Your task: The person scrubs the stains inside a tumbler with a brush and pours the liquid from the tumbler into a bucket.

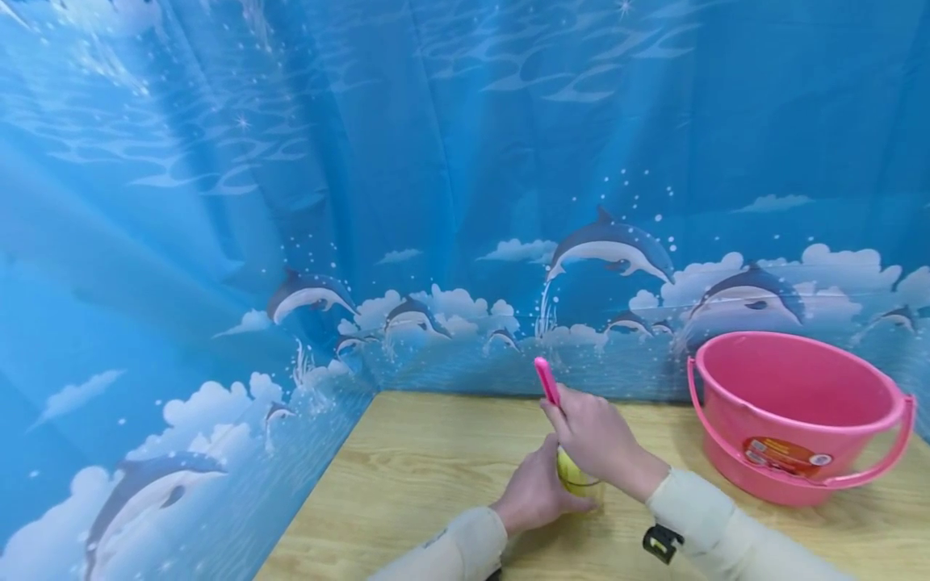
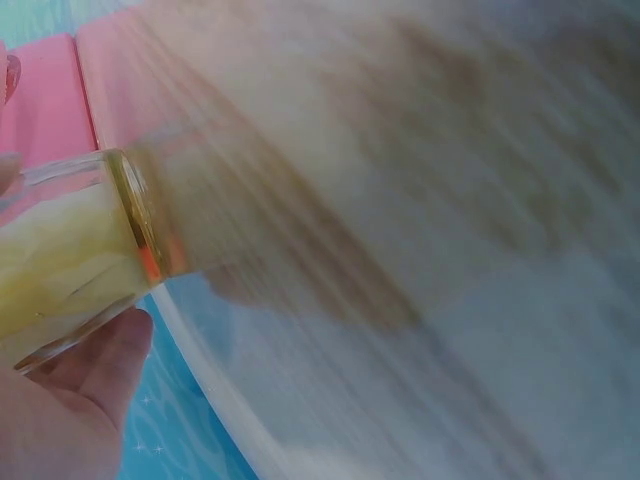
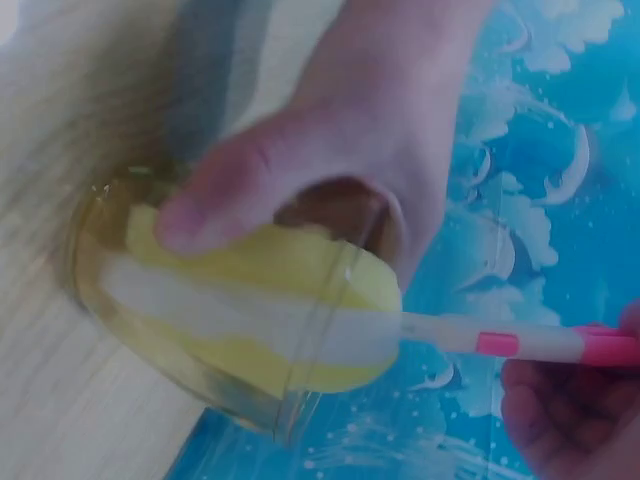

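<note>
My left hand [image 1: 534,488] grips a clear drinking glass [image 3: 105,255] from its side, thumb along the wall in the right wrist view. Inside the glass sits the yellow and white sponge head of a cup brush [image 3: 300,265]. The brush's pink and white handle [image 3: 545,344] comes out past the rim, and my right hand [image 1: 596,436] holds it with curled fingers. In the head view the pink handle end sticks up above that hand. The left wrist view shows the glass [image 2: 60,255] with yellow sponge pressed against its inner wall.
A pink bucket [image 1: 726,440] with its handle hanging down stands on the wooden table [image 1: 429,452], to the right of my hands. Behind and left of the table hangs a blue curtain [image 1: 465,202] printed with dolphins.
</note>
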`<control>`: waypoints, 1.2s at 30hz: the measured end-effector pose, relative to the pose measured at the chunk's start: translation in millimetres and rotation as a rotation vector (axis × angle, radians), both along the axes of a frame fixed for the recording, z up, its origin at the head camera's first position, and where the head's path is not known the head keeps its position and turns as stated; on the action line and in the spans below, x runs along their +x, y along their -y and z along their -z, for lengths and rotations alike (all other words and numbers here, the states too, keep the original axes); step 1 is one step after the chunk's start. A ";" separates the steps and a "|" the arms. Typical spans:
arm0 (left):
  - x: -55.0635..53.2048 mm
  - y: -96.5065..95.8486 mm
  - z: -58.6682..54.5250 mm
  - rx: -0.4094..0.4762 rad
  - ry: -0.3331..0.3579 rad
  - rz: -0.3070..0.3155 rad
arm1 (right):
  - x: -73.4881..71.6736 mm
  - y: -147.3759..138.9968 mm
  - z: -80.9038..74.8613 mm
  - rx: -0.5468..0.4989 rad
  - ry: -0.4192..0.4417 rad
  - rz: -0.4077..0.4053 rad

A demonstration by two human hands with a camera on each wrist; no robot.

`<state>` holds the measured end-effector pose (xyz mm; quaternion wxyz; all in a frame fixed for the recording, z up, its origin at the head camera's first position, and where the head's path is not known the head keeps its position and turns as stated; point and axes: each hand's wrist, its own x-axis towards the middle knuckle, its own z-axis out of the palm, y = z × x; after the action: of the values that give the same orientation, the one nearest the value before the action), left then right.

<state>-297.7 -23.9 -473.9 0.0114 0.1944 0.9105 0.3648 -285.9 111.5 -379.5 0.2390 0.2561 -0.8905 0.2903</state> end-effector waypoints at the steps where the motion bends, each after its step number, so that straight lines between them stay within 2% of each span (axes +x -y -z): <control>1: 0.1 -0.6 -0.3 0.002 0.015 -0.011 | -2.3 -1.5 -1.1 -0.005 0.023 0.011; 6: -0.5 -0.9 0.2 0.045 0.068 -0.022 | -11.5 -9.2 -4.9 -0.068 0.154 0.055; 11: -0.2 -0.4 1.7 0.075 0.064 -0.002 | -15.7 -19.2 -4.9 -0.141 0.266 0.079; 20: -0.5 -0.4 3.1 0.112 0.057 0.003 | -20.1 -34.3 -4.9 -0.210 0.330 0.124; 29: -0.4 -1.6 3.2 0.097 0.059 -0.010 | -23.1 -38.2 -4.1 -0.251 0.376 0.146; 36: -0.9 -2.5 3.6 0.088 0.061 -0.015 | -26.8 -43.8 -3.1 -0.322 0.452 0.175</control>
<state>-298.6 -21.4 -477.4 0.0278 0.1766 0.8942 0.4105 -312.7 155.3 -376.4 0.0961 0.0656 -0.8823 0.4561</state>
